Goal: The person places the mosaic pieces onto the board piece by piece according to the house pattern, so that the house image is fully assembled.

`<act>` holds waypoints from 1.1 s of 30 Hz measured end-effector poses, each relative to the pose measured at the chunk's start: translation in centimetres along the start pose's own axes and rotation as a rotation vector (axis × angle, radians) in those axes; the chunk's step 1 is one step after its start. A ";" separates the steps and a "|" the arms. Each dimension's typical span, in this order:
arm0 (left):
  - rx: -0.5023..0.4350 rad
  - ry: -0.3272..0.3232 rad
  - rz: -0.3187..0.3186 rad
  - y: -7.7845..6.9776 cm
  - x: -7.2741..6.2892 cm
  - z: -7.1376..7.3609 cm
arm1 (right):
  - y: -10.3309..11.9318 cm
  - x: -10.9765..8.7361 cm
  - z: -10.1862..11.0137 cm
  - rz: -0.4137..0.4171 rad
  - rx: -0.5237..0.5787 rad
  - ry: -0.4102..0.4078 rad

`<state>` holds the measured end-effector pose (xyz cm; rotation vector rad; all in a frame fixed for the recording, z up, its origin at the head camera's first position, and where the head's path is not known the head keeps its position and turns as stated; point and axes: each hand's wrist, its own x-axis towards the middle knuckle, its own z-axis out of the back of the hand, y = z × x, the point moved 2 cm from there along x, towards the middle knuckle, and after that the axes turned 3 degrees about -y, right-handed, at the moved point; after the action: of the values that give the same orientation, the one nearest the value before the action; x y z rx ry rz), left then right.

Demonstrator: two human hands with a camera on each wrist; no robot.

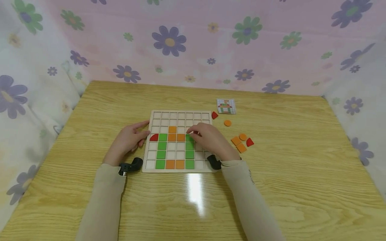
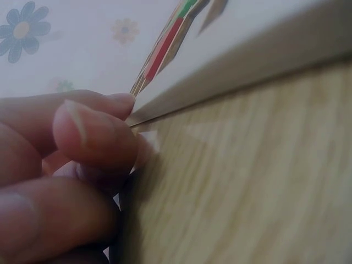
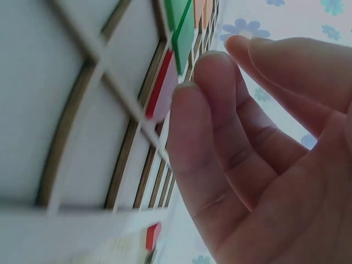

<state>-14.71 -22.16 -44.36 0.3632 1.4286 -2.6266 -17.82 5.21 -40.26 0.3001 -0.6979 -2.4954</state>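
Observation:
My left hand (image 1: 128, 139) rests at the left side of a wooden grid board (image 1: 159, 115), with its thumb and index finger touching the edge. In the left wrist view, fingertips (image 2: 124, 102) meet the board's corner. Over the right half of the board hovers my right hand (image 1: 208, 137), fingers loosely bent beside a green square tile (image 1: 189, 138). From the right wrist, that green tile (image 3: 183, 38) looks slightly raised, and a red quarter-round piece (image 3: 162, 91) lies in the neighbouring cell. Nothing shows between the right fingers (image 3: 214, 82).
Beyond the board's right side lie a red piece (image 1: 214, 115), an orange disc (image 1: 227, 123) and a picture card (image 1: 226, 106). Farther right are orange squares (image 1: 241, 147), another orange disc (image 1: 243, 137) and a red piece (image 1: 250, 142). Green and orange tiles (image 1: 170, 164) fill several cells.

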 end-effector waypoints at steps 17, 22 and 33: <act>0.019 0.010 -0.001 0.3 0.3 -0.1 | -4.4 -3.1 2.9 -0.117 0.050 -0.020; 0.017 0.015 -0.003 0.3 0.4 0.0 | -5.7 -3.9 4.1 -0.162 0.057 -0.023; 0.010 0.015 0.001 0.3 0.3 0.0 | -8.9 -5.2 5.5 -0.264 0.093 -0.003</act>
<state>-14.97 -22.33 -44.72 0.3852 1.4194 -2.6372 -19.13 16.80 -40.01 0.4485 -0.8239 -2.7158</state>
